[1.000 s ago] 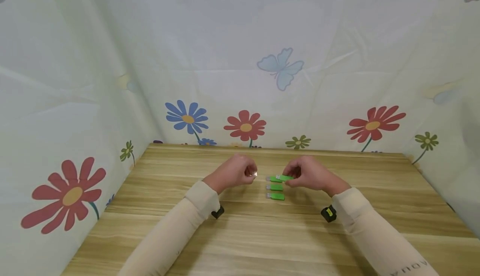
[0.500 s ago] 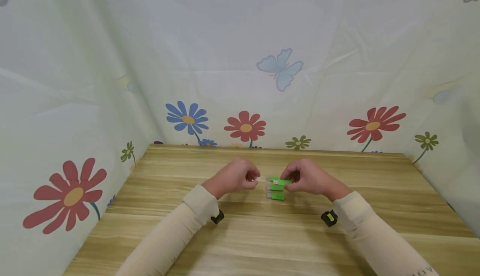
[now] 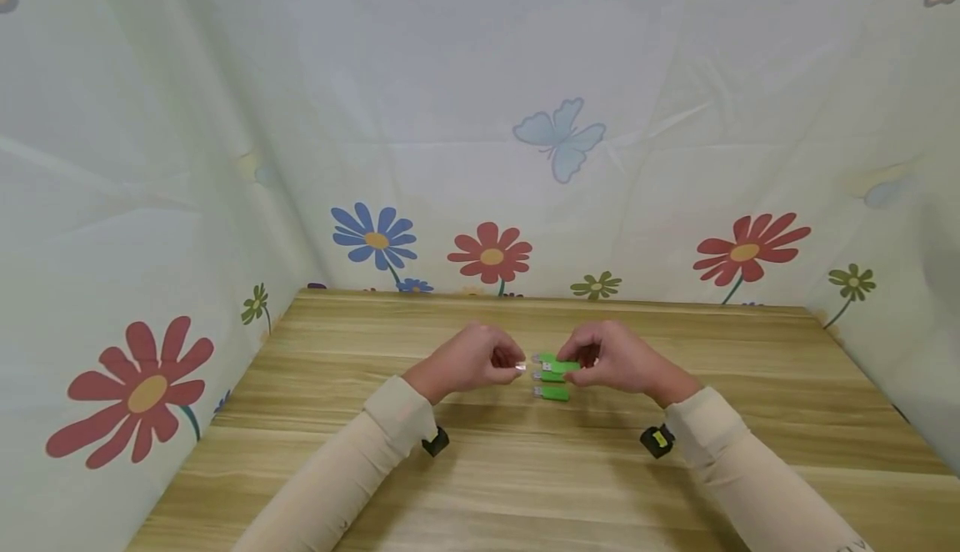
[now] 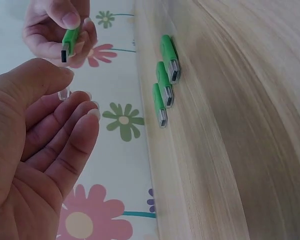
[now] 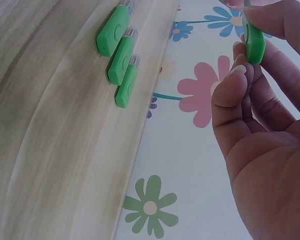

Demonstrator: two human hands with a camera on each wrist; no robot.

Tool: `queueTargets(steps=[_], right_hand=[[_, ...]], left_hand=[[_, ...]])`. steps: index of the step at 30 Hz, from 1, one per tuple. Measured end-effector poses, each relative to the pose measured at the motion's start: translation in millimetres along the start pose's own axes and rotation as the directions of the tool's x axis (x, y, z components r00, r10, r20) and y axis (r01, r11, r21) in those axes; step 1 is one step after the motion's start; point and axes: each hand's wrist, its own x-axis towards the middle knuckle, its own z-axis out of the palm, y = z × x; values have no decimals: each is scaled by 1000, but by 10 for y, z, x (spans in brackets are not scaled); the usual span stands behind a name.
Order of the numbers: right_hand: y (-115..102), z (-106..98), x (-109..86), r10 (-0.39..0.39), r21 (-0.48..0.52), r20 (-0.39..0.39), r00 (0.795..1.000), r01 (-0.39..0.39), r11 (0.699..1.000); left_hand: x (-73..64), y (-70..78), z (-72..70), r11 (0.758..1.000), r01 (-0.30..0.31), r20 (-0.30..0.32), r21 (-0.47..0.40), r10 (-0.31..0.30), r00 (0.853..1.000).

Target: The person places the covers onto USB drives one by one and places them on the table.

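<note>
My right hand [image 3: 618, 358] pinches a green USB stick [image 4: 70, 41] between thumb and fingers, its bare metal plug pointing at my left hand. Between thumb and forefinger of my left hand [image 3: 480, 358] is a small clear cap [image 4: 64, 93], a short gap away from the plug. Both hands are raised above the table. Below them lie three more green USB sticks in a row, each with a clear cap over its plug: the near one [image 3: 555, 393], the middle one [image 4: 164, 84] and the far one [image 4: 160, 105].
The wood-grain table [image 3: 480, 485] reaches back to a white curtain [image 3: 420, 118] printed with flowers and a butterfly. The same cloth hangs along the left and right sides. A small black device [image 3: 657, 440] sits at the right wrist, another [image 3: 435, 441] at the left.
The left hand has moved right with the clear cap, closer to the stick. The right hand has brought its USB stick slightly left and nearer the body. The three lying sticks have not moved.
</note>
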Motion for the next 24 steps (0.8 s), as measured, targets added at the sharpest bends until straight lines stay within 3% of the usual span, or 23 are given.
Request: queueTargets(steps=[14,24], right_hand=[[41,90,28,-38,12,11,999,38,999],[46,110,35,-41,18,14,999,41,999]], left_hand=[[-13,56,56,997,-56,-22,-52,55,998],[-1,103,59,997,-64,-27,-53,62,998]])
